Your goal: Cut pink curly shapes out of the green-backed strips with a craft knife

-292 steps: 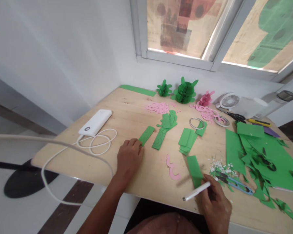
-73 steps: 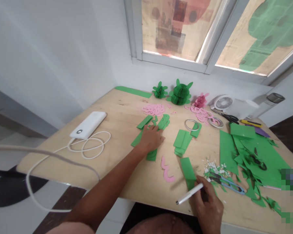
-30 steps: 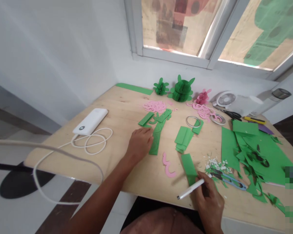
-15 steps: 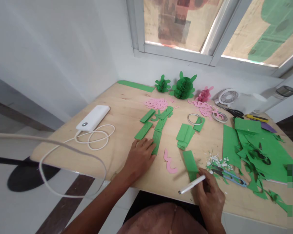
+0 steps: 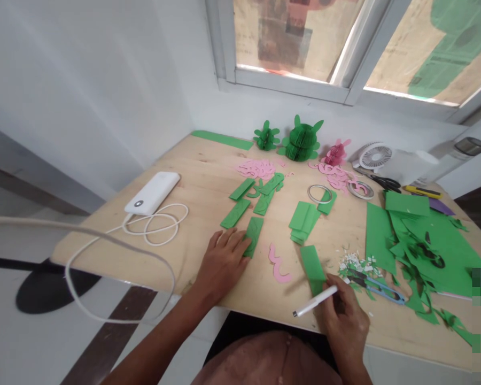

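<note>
My left hand (image 5: 223, 262) lies palm down on the table, its fingers stretched out. Its fingertips rest on the left edge of a green paper strip (image 5: 255, 235) with a curved outline drawn on it. My right hand (image 5: 346, 315) is closed around a white pen (image 5: 316, 301), whose dark tip points left. Those fingers also touch the lower part of a plain green paper strip (image 5: 312, 264); whether they pinch it cannot be made out. A wavy pink paper cutout (image 5: 277, 267) lies between both hands. Farther back are more marked green strips (image 5: 235, 213) and a stack of plain pieces (image 5: 303, 218).
Blue-handled snips (image 5: 385, 291) lie beside paper scraps at right, near large green sheets (image 5: 444, 240). A power bank (image 5: 154, 192) with a looped cable sits left. Pink cutouts (image 5: 256, 169), a metal ring (image 5: 319, 194), paper figures (image 5: 300, 143) and a fan (image 5: 374, 158) stand or lie farther back.
My left hand has shifted slightly left, and the marked strip under its fingertips has slid down and left, apart from the strip above. My right hand and the pen have hardly moved.
</note>
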`<state>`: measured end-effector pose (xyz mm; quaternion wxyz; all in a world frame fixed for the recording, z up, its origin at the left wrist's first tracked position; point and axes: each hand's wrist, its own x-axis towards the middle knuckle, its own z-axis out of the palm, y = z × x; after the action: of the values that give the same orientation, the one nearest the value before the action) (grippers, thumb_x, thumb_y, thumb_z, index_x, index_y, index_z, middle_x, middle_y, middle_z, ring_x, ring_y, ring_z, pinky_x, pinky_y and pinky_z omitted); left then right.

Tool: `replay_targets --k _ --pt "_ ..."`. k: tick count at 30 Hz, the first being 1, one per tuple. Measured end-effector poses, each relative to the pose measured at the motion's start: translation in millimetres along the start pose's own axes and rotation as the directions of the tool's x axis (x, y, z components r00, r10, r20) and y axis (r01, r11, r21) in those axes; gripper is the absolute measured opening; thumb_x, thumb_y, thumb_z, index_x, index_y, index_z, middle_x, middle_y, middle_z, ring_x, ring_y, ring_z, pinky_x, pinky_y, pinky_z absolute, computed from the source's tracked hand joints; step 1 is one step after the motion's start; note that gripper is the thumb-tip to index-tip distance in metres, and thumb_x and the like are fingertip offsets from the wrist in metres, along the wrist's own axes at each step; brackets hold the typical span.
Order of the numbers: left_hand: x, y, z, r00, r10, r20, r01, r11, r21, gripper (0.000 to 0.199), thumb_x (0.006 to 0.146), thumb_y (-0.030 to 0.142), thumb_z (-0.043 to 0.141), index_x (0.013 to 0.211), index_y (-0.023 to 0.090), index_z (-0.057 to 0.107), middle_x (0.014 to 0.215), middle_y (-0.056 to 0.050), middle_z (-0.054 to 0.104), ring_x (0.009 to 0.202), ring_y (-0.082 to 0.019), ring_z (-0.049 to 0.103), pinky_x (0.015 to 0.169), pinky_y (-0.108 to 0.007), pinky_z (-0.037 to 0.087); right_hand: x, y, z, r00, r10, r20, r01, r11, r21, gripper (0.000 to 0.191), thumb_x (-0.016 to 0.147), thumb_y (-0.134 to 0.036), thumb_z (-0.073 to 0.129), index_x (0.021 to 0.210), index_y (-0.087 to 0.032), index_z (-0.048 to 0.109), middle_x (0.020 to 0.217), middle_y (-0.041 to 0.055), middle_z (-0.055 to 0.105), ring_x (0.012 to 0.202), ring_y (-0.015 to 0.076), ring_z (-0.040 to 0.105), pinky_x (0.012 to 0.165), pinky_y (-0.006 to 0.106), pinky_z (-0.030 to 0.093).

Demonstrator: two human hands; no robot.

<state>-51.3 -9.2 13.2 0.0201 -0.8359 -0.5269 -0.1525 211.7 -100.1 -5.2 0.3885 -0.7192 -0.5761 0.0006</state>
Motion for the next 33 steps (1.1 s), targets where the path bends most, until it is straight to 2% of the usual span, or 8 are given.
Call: replay_targets --k 4,10,15,18,23,27,33 --pt "3 0 1.4 1.0 0.01 -0.023 -0.011 1.0 -0.025 0.023 0.09 0.02 0.05 0.106 0.024 0.067 0.121 -0.006 0.068 0.119 -0.028 0.057 0.104 -0.052 0.04 -1 1 0 1.0 0.011 0.005 -0.011 1.0 -0.013 0.037 0.09 -0.047 0.049 0.1 -0.018 0.07 0.095 0.0085 0.076 0.076 0.0197 0.073 0.065 0.025 0.055" --pt "21 -3 6.3 1.0 -0.02 0.003 0.02 1.0 -0.018 0.022 0.09 0.02 0.052 0.105 0.024 0.068 0.121 -0.005 0.067 0.119 -0.028 0.057 0.104 -0.052 0.039 -1 2 1 1.0 -0.01 -0.003 0.01 1.0 0.002 0.035 0.09 -0.044 0.049 0.099 -0.018 0.07 0.095 0.0077 0.076 0.081 0.0203 0.073 0.07 0.026 0.055" --pt "33 -5 5.8 0.999 -0.031 0.017 0.031 0.999 -0.007 0.023 0.092 0.02 0.049 0.106 0.023 0.067 0.121 -0.004 0.068 0.12 -0.027 0.055 0.106 -0.052 0.038 -1 3 1 1.0 -0.018 -0.002 0.018 1.0 -0.016 0.034 0.09 -0.044 0.049 0.099 -0.018 0.069 0.093 0.0071 0.076 0.078 0.0193 0.073 0.068 0.025 0.054" --pt "29 -4 5.8 0.999 -0.043 0.0 0.043 0.999 -0.018 0.025 0.094 0.021 0.046 0.107 0.023 0.067 0.122 -0.005 0.068 0.12 -0.028 0.055 0.106 -0.052 0.038 -1 3 1 1.0 -0.019 -0.002 0.019 1.0 -0.019 0.034 0.091 -0.044 0.048 0.1 -0.018 0.069 0.094 0.0072 0.076 0.078 0.0194 0.073 0.068 0.025 0.055" --pt "8 -1 5.8 0.997 -0.038 -0.068 0.036 0.999 -0.035 0.027 0.093 0.021 0.045 0.108 0.02 0.068 0.122 -0.008 0.067 0.121 -0.029 0.055 0.105 -0.052 0.039 0 2 1 1.0 -0.017 -0.011 0.017 1.0 -0.006 0.033 0.09 -0.043 0.049 0.098 -0.018 0.069 0.09 0.0068 0.076 0.074 0.019 0.072 0.068 0.025 0.055" --pt "-2 8 3.2 0.996 -0.006 -0.092 -0.003 0.995 -0.099 0.028 0.093 0.019 0.043 0.107 0.021 0.067 0.121 -0.006 0.068 0.122 -0.027 0.054 0.107 -0.051 0.037 0 0 0 1.0 -0.022 -0.003 0.022 1.0 0.009 0.032 0.09 -0.041 0.05 0.099 -0.018 0.069 0.091 0.0072 0.075 0.075 0.0187 0.072 0.068 0.024 0.055" --pt "0 30 4.6 0.983 0.099 -0.152 -0.127 0.973 -0.192 0.027 0.092 0.018 0.044 0.109 0.019 0.066 0.117 -0.006 0.069 0.117 -0.025 0.056 0.105 -0.048 0.038 -1 -1 1 1.0 -0.015 -0.009 0.016 0.999 0.038 0.027 0.09 -0.036 0.051 0.102 -0.018 0.068 0.094 0.0066 0.075 0.075 0.0173 0.072 0.062 0.023 0.053"
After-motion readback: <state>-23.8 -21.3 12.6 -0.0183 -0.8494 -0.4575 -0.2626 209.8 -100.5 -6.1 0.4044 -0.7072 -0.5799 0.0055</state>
